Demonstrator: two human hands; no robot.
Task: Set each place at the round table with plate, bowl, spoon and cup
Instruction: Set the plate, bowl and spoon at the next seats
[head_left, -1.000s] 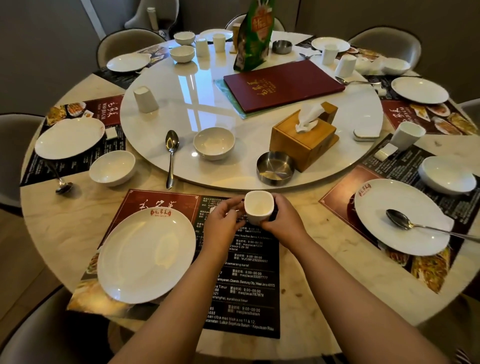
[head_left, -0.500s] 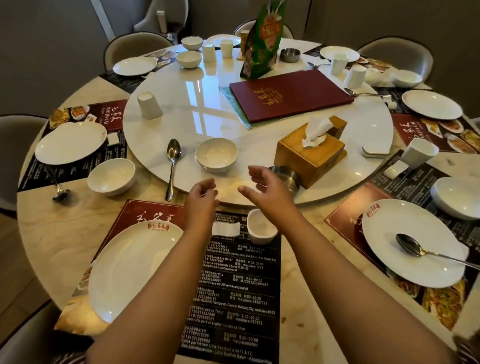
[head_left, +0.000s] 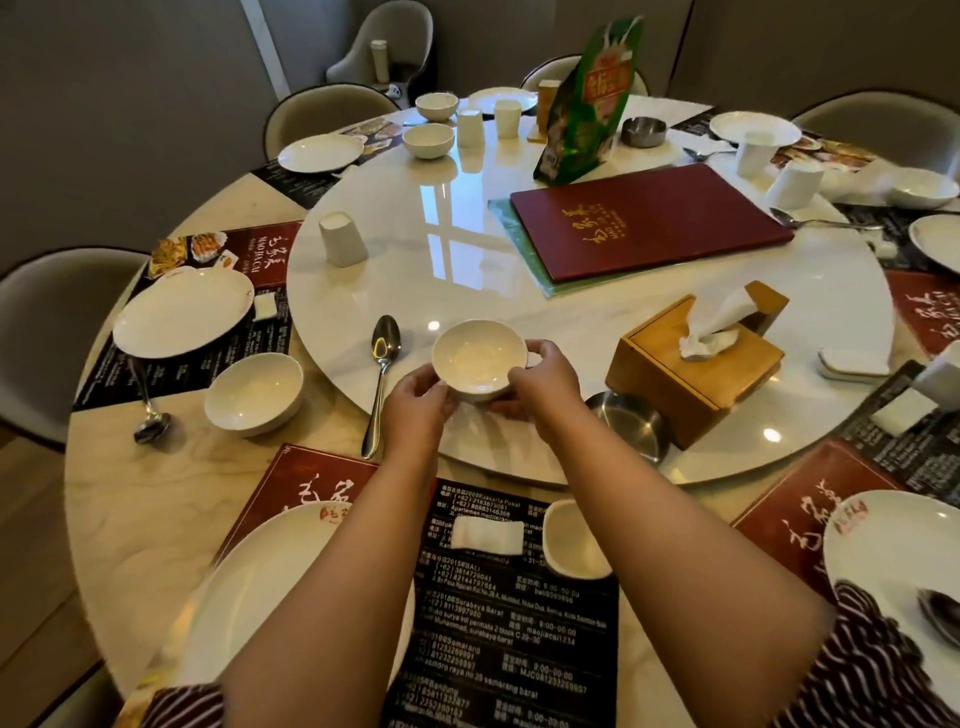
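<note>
A white bowl (head_left: 477, 357) sits at the near edge of the white turntable (head_left: 467, 260). My left hand (head_left: 420, 402) grips its left side and my right hand (head_left: 545, 383) grips its right side. A metal spoon (head_left: 383, 371) lies just left of the bowl, overhanging the turntable's rim. On the dark placemat (head_left: 498, 613) in front of me stand a white cup (head_left: 569, 540) and a folded white wipe (head_left: 487, 535). A white plate (head_left: 270, 582) lies on the mat's left part, partly hidden by my left forearm.
A wooden tissue box (head_left: 696, 364) and a steel ashtray (head_left: 626, 423) stand right of the bowl. A red menu (head_left: 649, 218) and a green packet (head_left: 592, 104) lie farther back. Other places hold plates, bowls, spoons and cups. Chairs ring the table.
My hands let go of the cup on the placemat, reached forward to the turntable and took hold of the bowl from both sides. The view moved closer to the table.
</note>
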